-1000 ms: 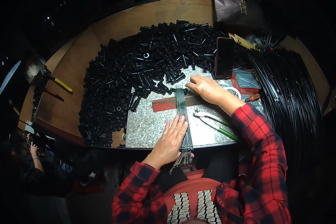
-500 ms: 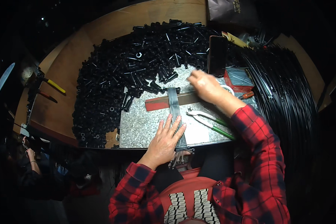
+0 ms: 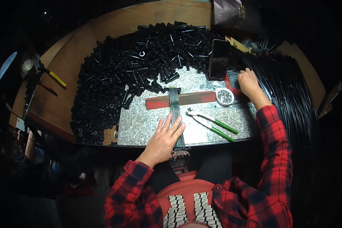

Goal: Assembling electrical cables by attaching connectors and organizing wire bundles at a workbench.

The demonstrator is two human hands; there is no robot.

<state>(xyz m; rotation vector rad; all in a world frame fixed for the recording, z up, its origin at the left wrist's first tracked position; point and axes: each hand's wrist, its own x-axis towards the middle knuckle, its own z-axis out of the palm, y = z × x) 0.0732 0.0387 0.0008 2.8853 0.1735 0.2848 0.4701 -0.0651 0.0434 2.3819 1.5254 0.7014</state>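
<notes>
My left hand [image 3: 162,141] lies flat with its fingers outstretched, touching a row of thin dark cables [image 3: 174,100]. The cables cross a flat red-and-brown bar [image 3: 197,98], and their lower ends overhang the table's near edge. At the right, my right hand [image 3: 250,84] is over a small red box [image 3: 231,84] of thin grey pieces [image 3: 233,75]. Its fingers are bent and drawn together; whatever is between them is hidden. Between the hands rest pliers with green grips [image 3: 212,123]. A round white dish [image 3: 224,97] of tiny metal parts sits beside the box.
A large heap of black cylindrical parts [image 3: 106,76] fills the left and back. Many long black cables [image 3: 288,91] hang at the right. A phone [image 3: 219,60] stands behind the dish. Yellow-handled pliers [image 3: 57,78] are at the left wooden edge. Another person's arm [image 3: 29,144] shows lower left.
My right hand has moved right, from above the bar to the red box, uncovering the white dish. My left hand stays flat on the cables.
</notes>
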